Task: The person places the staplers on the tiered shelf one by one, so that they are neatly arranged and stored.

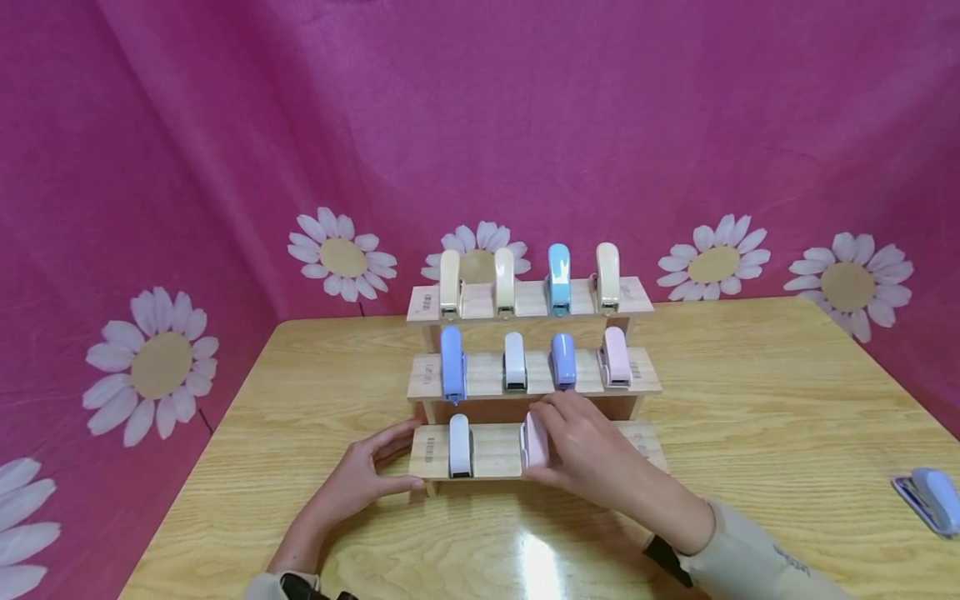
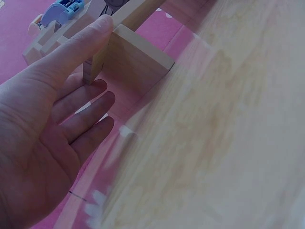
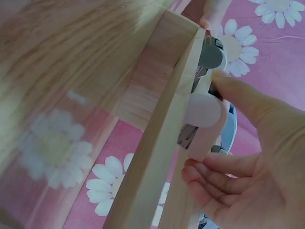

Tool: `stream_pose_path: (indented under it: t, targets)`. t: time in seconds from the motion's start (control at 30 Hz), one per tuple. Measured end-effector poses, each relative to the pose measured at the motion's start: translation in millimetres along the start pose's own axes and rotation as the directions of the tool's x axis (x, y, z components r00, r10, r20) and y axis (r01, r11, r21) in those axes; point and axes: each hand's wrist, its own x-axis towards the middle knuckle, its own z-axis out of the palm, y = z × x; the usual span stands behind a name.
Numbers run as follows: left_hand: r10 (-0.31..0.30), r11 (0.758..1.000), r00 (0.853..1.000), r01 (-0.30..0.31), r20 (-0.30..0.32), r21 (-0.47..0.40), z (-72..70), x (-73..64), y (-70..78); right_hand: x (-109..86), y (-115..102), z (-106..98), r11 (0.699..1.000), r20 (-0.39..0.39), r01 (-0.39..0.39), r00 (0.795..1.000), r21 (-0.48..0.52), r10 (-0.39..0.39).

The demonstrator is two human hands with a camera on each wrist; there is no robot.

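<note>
A light pink stapler (image 1: 536,442) stands on the lowest step of a three-step wooden rack (image 1: 491,454). My right hand (image 1: 588,450) pinches it; in the right wrist view the thumb is at one end of the stapler (image 3: 205,112) and the fingers at the other. A white stapler (image 1: 460,446) stands to its left on the same step. My left hand (image 1: 363,471) is at the step's left end, thumb at the front corner and fingers toward the back. In the left wrist view that hand (image 2: 52,114) has loosely extended fingers, with the thumb tip at the wood.
The middle step holds blue, white, purple and pink staplers (image 1: 617,358). Cream staplers and a light blue stapler (image 1: 558,279) line the top step. A lavender stapler (image 1: 933,500) lies at the table's far right. Behind the wooden table (image 1: 315,375) hangs a magenta flowered cloth (image 1: 480,125).
</note>
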Motion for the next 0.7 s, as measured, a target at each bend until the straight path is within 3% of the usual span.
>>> stream_pose_path:
  t: [0.37, 0.7]
  targets:
    - [-0.014, 1.0, 1.0, 0.014, 0.005, -0.005, 0.1, 1.0, 2.1, 2.1, 0.2, 2.9, 0.999, -0.002, 0.046, 0.999, -0.007, -0.046]
    - [-0.025, 0.999, 1.0, 0.026, -0.015, 0.019, -0.6, 0.6, 0.0, -5.3, 3.4, -5.1, 0.997, -0.015, 0.045, 0.999, 0.062, -0.044]
